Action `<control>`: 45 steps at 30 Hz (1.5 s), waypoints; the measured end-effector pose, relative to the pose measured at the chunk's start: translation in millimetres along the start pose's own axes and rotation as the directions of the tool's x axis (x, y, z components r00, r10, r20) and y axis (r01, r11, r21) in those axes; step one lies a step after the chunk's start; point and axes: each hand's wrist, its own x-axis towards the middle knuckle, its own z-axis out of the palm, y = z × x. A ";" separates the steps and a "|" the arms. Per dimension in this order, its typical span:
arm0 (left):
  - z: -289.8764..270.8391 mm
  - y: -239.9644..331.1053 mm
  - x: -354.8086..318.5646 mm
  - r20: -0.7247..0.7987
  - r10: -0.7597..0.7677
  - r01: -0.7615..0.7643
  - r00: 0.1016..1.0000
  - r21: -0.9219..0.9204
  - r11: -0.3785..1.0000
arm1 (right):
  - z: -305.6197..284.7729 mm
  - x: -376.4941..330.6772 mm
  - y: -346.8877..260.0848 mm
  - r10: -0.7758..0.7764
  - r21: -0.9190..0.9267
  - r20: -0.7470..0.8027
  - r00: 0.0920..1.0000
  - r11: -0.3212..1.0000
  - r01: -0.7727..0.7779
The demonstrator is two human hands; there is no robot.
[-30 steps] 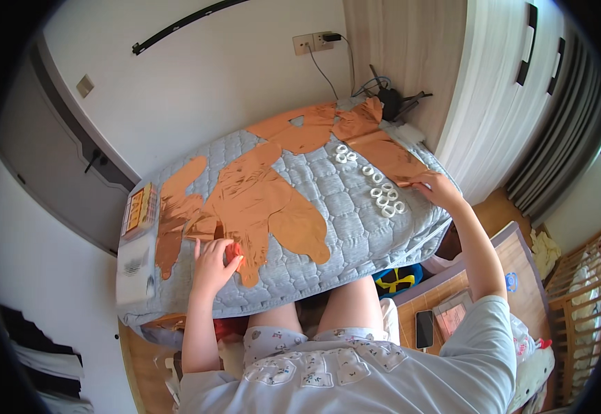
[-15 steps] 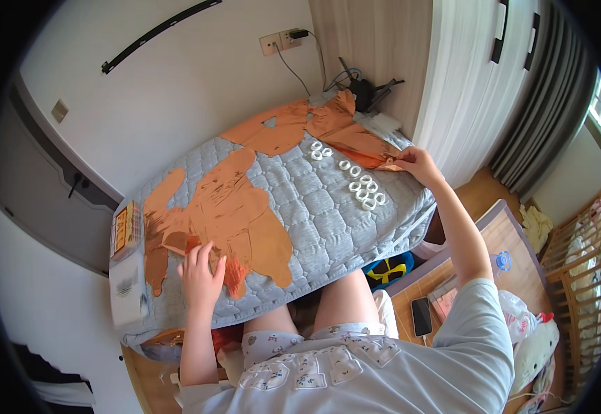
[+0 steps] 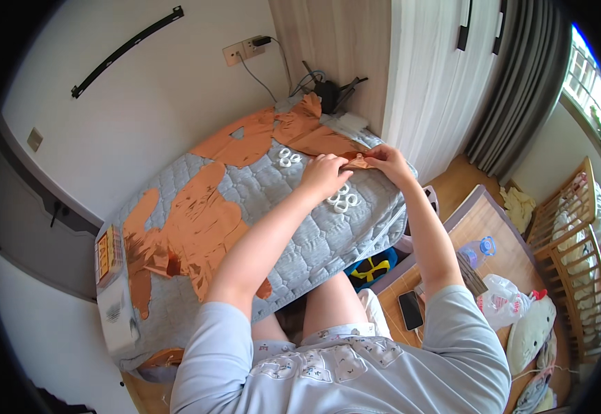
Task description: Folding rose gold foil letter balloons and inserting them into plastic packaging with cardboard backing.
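A table under a grey quilted cover carries several sheets of copper-coloured foil and several small white rings. My left hand and my right hand meet at the far right edge of the table. Together they pinch a small piece of copper foil between them. More white rings lie just left of my left hand. Larger copper foil sheets lie beyond my hands.
A flat box and a white box sit at the table's left end. Cables and a wall socket are behind the table. On the floor to the right lie a phone, a water bottle and a wooden crib.
My left hand left the foil at the table's left side and reached across to the right, joining my right hand on the small foil piece. The view also shifted.
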 end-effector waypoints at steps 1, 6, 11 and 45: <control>5.3 2.4 9.0 0.003 0.012 -0.012 1.000 -0.011 1.000 | -2.1 -0.5 1.2 0.001 0.016 -0.005 1.000 1.000 -0.001; 29.7 -8.1 37.8 0.078 -0.172 0.177 0.982 -0.065 0.982 | -4.7 1.3 6.4 0.018 -0.032 -0.048 0.999 0.999 -0.020; 34.7 -44.3 55.7 0.267 -0.211 0.314 0.940 -0.441 0.841 | 0.0 4.2 1.9 0.003 -0.063 -0.067 0.998 0.998 -0.007; 20.1 -10.5 52.0 -0.046 -0.088 0.087 0.995 -0.024 0.996 | 9.7 -1.3 -6.7 -0.104 0.080 -0.148 0.984 0.990 0.116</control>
